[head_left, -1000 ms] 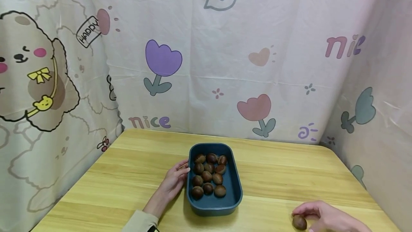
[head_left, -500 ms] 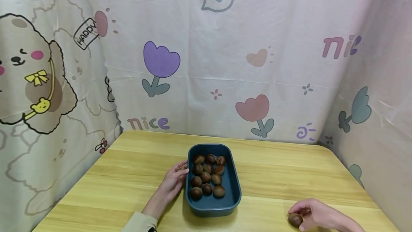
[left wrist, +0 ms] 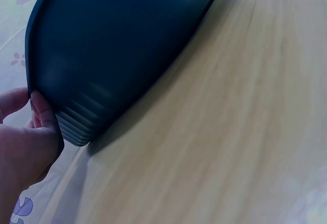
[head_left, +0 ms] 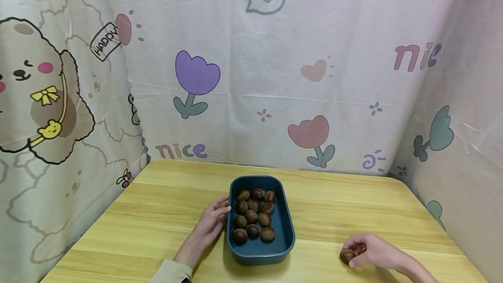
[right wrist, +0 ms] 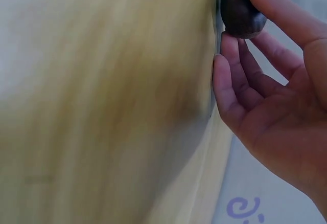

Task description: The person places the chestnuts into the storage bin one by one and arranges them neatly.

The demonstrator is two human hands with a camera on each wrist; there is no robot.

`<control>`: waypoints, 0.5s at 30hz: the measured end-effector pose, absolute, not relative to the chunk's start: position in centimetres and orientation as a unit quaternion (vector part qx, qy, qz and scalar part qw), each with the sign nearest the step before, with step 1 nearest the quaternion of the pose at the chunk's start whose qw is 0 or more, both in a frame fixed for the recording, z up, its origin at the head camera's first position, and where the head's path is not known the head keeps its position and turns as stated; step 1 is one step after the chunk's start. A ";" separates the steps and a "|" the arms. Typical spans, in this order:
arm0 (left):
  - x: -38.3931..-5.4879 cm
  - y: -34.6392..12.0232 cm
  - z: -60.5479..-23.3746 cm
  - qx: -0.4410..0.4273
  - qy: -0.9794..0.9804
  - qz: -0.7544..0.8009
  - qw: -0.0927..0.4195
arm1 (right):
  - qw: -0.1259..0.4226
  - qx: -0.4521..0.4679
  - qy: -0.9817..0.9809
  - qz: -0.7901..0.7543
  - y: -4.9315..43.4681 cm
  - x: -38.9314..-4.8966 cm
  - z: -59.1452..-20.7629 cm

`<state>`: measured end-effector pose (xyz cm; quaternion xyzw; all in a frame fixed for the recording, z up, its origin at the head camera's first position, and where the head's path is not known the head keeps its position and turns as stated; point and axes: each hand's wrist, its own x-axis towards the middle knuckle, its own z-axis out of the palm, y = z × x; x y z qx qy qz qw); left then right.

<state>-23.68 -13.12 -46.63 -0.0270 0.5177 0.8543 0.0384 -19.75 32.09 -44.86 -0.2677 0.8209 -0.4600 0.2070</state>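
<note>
A dark blue rectangular box (head_left: 287,237) stands on the table with several brown chestnuts (head_left: 251,216) inside it, grouped toward its left and far side. My left hand (head_left: 212,219) holds the box's left wall; in the left wrist view, the thumb and a curled finger (left wrist: 45,112) meet at its rim. To the right of the box, low over the table, my right hand (head_left: 371,250) pinches a single chestnut (head_left: 347,256). That chestnut (right wrist: 241,10) sits between thumb and fingertips in the right wrist view, while the other fingers are loosely bent.
The wooden table (head_left: 165,191) reaches back to a patterned curtain (head_left: 259,69), which also hangs along the left and right sides. A stretch of tabletop lies between the box and my right hand.
My right hand has moved left and slightly farther from me across the table, carrying the chestnut toward the box. The left hand and the box keep their places.
</note>
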 end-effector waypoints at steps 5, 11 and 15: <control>-23.7 -13.2 -46.6 -0.025 0.517 0.855 0.042 | 0.177 -0.282 0.829 -0.450 30.6 -20.7 -44.4; -23.6 -13.2 -46.6 -0.022 0.517 0.855 0.042 | 0.185 -0.278 0.825 -0.456 28.6 -21.8 -43.5; -23.6 -13.2 -46.6 -0.017 0.517 0.855 0.040 | 0.184 -0.279 0.829 -0.448 27.3 -22.5 -42.8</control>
